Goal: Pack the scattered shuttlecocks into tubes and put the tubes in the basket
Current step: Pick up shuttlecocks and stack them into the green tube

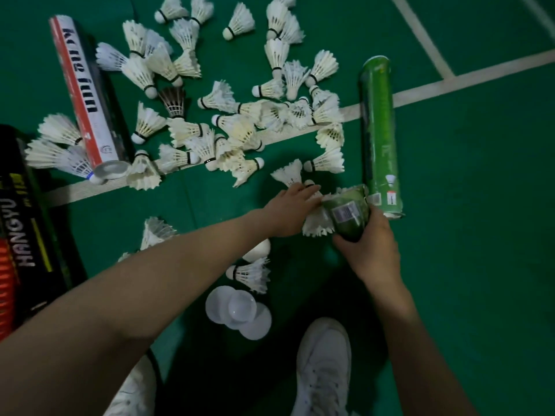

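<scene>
Just left of the lying green tube (379, 130), your right hand (371, 247) was wrapped round the held tube (348, 217), while your left hand (288, 208) touched a shuttlecock (310, 184) there, whether gripping I could not tell.

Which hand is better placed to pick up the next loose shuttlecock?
Left hand: it touches a shuttlecock by the tube mouth, while the right hand grips the dark green tube.

White feather shuttlecocks (240, 21) lie scattered on their sides on the green floor, one dark-feathered shuttlecock (173, 101) among them. A long green tube (379, 133) and a red-white-black tube (87, 94) lie flat on either side. A second green tube (345, 219), gripped by the right hand (372, 250), shows white feathers at its mouth.
</scene>
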Demonstrator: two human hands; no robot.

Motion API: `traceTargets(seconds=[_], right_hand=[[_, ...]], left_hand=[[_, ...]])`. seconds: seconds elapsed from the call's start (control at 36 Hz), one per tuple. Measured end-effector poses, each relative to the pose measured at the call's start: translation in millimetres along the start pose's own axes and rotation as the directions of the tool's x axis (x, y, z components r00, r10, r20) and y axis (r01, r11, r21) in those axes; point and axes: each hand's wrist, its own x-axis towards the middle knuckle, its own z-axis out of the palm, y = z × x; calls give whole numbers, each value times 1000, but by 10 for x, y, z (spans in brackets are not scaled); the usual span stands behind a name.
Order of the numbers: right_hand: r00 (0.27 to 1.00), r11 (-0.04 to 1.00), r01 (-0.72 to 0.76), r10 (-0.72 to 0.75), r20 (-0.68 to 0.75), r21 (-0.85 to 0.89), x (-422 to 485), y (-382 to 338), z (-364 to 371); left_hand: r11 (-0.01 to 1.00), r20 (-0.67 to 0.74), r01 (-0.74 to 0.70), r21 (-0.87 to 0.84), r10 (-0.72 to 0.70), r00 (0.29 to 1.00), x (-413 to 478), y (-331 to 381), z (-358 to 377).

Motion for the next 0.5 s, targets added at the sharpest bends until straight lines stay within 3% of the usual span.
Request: traceTargets(seconds=[0.25, 0.33, 0.5], right_hand=[[999, 1000, -10, 9, 32, 21, 16, -4, 37], [999, 1000, 5, -6, 51, 19, -6, -33, 83], [990, 998, 61, -63, 124, 14, -66, -110, 154]], left_hand=[[989, -79, -54, -137, 44, 996, -14, -87, 118], [974, -234, -76, -215, 25, 972, -121, -108, 145], [866, -373, -12, -499, -203, 905, -329, -151, 184]])
